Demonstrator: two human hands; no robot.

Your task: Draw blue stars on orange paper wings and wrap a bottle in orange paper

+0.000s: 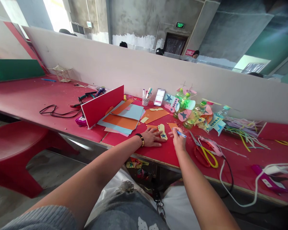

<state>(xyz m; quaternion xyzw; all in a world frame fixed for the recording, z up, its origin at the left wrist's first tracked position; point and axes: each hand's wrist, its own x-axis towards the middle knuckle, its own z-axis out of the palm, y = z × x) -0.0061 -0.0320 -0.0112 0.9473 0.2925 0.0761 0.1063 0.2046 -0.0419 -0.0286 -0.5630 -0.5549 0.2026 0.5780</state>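
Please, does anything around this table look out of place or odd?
Yes. A loop of the white cable hangs past the front edge of the table, on the right, where it might catch on something. Also, paper cutouts lie below the table edge; I cannot tell whether they fell or are kept there.

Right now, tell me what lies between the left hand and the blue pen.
The head view shows a starred yellow cutout by the left hand and a small orange paper piece near the blue pen.
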